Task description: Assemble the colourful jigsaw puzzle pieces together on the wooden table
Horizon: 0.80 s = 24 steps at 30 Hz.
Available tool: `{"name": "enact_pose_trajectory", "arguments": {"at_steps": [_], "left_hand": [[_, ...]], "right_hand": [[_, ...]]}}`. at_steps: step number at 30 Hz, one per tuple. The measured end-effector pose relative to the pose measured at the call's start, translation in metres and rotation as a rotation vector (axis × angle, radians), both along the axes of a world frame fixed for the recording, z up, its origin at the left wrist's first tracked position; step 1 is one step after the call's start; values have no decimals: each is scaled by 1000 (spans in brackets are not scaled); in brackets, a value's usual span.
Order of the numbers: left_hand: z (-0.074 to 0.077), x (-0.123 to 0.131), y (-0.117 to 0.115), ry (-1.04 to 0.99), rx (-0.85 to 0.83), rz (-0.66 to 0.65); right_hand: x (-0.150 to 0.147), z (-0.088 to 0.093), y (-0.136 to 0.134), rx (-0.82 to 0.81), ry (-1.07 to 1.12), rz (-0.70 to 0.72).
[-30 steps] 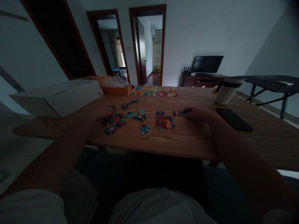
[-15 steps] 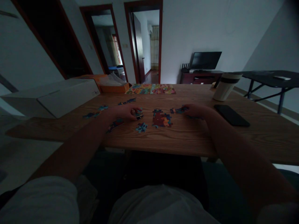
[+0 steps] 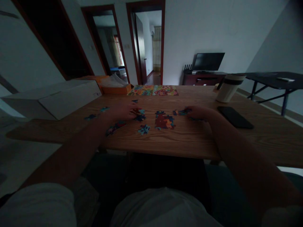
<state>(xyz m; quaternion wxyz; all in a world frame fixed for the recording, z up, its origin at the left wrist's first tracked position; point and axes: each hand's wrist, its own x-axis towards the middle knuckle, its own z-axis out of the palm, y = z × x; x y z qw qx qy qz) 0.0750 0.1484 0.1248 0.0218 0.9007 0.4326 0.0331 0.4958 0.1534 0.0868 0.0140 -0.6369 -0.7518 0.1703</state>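
Note:
Loose jigsaw pieces lie scattered on the wooden table (image 3: 165, 142). A joined patch of puzzle (image 3: 164, 120) sits in the middle. My left hand (image 3: 124, 110) rests among the pieces left of it, fingertips touching a small piece (image 3: 139, 112); the dim light hides whether the fingers grip it. My right hand (image 3: 198, 112) lies on the table to the right of the patch, fingers curled down onto a small cluster of pieces (image 3: 181, 112). A single blue piece (image 3: 144, 129) lies nearer me.
A colourful picture sheet (image 3: 153, 90) lies at the table's far edge beside an orange box (image 3: 115, 89). A long white box (image 3: 54, 98) is at the left. A cup (image 3: 228, 88) and a black phone (image 3: 234, 117) stand to the right. Doorways and a TV are behind.
My left hand moved from the far-left pieces rightward toward the middle, then slightly away from me. My right hand stayed at its cluster. The view tilted up a little.

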Motion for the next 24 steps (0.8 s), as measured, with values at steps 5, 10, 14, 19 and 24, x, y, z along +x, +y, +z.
{"name": "enact_pose_trajectory", "arguments": {"at_steps": [5,10,14,19,24], "left_hand": [[0,17,-12,139,-125,20],[0,21,-5,146,-194,68],[0,23,-1,106,-204,98],[-1,31,0,-86,-169,114],[6,47,5,-180,-120,130]], "right_hand": [[0,0,1,10,13,-10],[1,-1,2,21,28,25],[1,-3,3,24,30,12],[2,-4,4,11,45,2],[2,-3,4,0,34,-1]]}}
